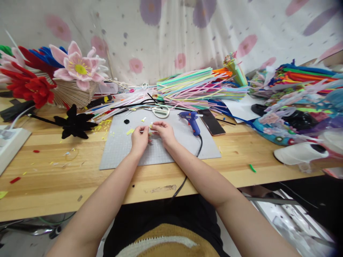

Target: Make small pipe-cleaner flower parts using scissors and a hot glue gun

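Above the grey cutting mat, my left hand and my right hand are close together with fingertips pinched. A small pale yellow piece shows at the fingertips of my right hand; its kind is too small to tell. Whatever my left fingers pinch is hidden. Yellow scraps and a small black disc lie on the mat left of my hands. Behind them are scissors with white handles. To the right lies a blue glue gun, its cord running under my right forearm.
A phone lies beyond the glue gun. Pipe cleaners are heaped at the back. On the left are a black fuzzy flower, a pink flower and a power strip. A white bottle-like object lies at right.
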Demonstrator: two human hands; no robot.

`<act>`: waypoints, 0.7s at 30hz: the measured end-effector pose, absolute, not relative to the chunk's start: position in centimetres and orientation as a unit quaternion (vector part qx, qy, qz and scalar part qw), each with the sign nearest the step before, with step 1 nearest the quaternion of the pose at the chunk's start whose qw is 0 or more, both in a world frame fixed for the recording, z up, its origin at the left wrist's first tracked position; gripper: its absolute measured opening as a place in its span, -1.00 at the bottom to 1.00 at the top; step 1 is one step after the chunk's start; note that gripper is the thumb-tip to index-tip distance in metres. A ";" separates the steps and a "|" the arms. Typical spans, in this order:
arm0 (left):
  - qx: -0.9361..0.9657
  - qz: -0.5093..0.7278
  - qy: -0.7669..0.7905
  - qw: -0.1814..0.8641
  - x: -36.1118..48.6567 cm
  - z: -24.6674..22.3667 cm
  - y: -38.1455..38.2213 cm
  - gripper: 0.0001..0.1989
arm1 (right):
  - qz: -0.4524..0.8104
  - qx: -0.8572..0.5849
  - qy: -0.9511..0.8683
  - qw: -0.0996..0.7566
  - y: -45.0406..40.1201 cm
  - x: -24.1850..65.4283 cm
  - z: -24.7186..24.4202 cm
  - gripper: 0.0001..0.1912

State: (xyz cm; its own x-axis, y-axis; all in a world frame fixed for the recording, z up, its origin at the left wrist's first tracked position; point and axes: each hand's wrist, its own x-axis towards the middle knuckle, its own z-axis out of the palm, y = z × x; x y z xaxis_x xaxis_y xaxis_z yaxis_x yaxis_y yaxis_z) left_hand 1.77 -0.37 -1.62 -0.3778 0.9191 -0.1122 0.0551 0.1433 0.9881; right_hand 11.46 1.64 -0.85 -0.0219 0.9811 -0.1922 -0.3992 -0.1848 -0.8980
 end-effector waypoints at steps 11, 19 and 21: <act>0.351 0.560 0.601 0.449 1.7 -1.3 -0.4 -0.81 | 0.637 -0.438 -0.338 0.536 1.6 11.6 -0.6 -0.85; 0.324 0.572 0.552 0.514 1.3 0.1 -0.8 -0.81 | 0.655 -0.421 -0.347 0.523 1.6 12.0 -0.5 -0.82; 0.326 0.572 0.547 0.518 1.0 0.4 -0.9 -0.81 | 0.658 -0.419 -0.351 0.519 1.6 12.0 -0.5 -0.81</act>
